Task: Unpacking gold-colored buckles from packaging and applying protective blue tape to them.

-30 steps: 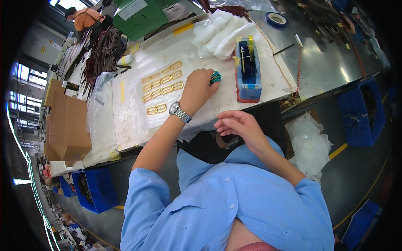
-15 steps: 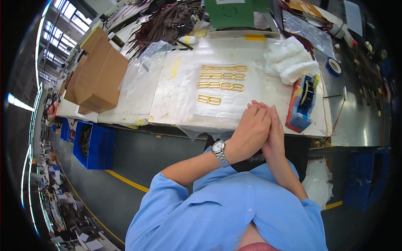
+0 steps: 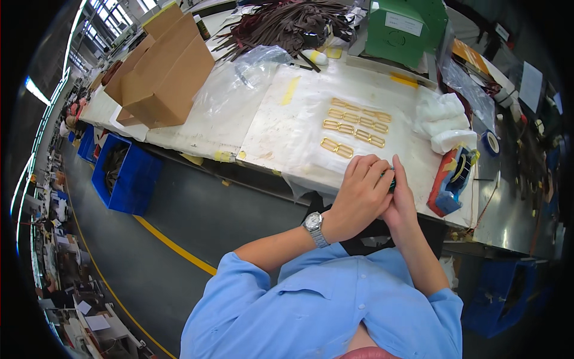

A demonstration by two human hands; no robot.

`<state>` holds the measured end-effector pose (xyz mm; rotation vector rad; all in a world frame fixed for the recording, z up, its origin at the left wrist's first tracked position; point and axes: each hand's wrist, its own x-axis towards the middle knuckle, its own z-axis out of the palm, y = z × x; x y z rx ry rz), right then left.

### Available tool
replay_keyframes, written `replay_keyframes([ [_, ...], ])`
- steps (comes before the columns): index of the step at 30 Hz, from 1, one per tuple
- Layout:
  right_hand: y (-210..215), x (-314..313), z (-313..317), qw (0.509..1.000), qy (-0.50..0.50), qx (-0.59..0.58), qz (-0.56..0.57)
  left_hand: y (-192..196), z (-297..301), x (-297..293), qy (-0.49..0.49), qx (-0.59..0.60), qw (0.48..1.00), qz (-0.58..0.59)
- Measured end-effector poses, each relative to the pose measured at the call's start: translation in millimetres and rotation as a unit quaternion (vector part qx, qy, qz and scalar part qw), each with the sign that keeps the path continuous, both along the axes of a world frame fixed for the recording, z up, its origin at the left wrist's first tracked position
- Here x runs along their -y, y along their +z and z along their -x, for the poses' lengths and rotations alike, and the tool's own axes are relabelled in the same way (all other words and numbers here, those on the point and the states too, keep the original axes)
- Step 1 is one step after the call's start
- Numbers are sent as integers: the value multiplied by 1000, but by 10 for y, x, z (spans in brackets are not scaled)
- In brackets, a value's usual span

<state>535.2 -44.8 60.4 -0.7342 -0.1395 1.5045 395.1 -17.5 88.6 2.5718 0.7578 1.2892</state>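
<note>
My left hand [image 3: 359,194], with a silver wristwatch [image 3: 314,222] on its wrist, lies curled over my right hand [image 3: 403,206] at the table's front edge. Both hands are closed together, the right thumb pointing up. Between them shows a sliver of a small dark-green thing [image 3: 391,179], mostly covered by the fingers; its kind cannot be told. Just beyond the hands, gold rectangular buckles lie in rows on a white sheet [image 3: 308,161]. The nearest row is a short gold buckle piece [image 3: 336,147]; longer rows of gold buckles [image 3: 354,132] lie behind it.
To the right stand a tape dispenser [image 3: 451,182], crumpled white wrapping [image 3: 442,116] and a blue tape roll [image 3: 490,143]. An open cardboard box [image 3: 170,78] and clear plastic [image 3: 245,78] lie left. Behind are dark strips [image 3: 293,27] and a green box [image 3: 400,36]. Blue bins [image 3: 128,179] stand on the floor.
The view has turned, so the table now appears tilted. My clasped hands have shifted their fingers, and a bit of a dark-green thing now shows between them. The buckles lie as before.
</note>
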Motion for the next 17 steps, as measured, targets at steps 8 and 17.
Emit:
replay_keyframes([
  [8,124,-63,445,995,53,33,77,-165,411,-92,3,9,999,46],
  [17,152,-234,566,985,112,128,17,-241,559,-136,74,43,996,31],
])
